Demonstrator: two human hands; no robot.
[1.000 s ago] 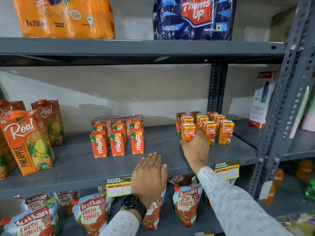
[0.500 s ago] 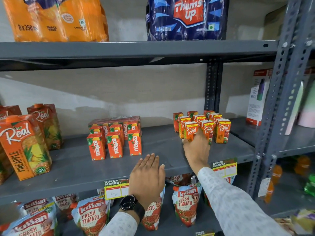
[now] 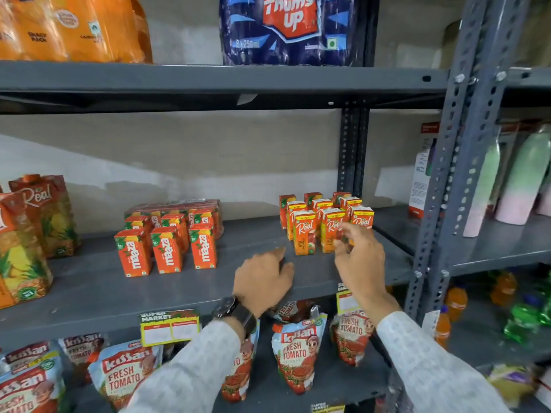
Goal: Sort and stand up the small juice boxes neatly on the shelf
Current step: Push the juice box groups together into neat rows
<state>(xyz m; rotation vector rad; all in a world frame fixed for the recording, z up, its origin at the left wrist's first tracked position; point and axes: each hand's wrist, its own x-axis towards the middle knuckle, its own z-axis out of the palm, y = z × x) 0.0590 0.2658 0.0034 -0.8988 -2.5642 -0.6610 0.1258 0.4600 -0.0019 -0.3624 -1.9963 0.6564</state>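
Observation:
Small orange Real juice boxes (image 3: pixel 304 232) stand upright in rows on the right of the grey middle shelf (image 3: pixel 89 290). Small Maaza juice boxes (image 3: pixel 167 248) stand in rows further left, with a wrapped pack (image 3: pixel 179 205) behind them. My right hand (image 3: pixel 359 257) is in front of the Real boxes, fingers spread, fingertips at the front right boxes, gripping none. My left hand (image 3: pixel 262 278) rests palm down on the shelf, holding nothing.
Large Real pineapple cartons (image 3: pixel 26 239) stand at the far left. Bottle multipacks (image 3: pixel 286 28) sit on the shelf above. Tomato pouches (image 3: pixel 295 353) fill the shelf below. A steel upright (image 3: pixel 447 189) borders the right, with bottles (image 3: pixel 518 177) beyond.
My right hand has drawn back from the front Real box and its fingers have spread. My left hand has shifted right along the shelf. The view moved closer.

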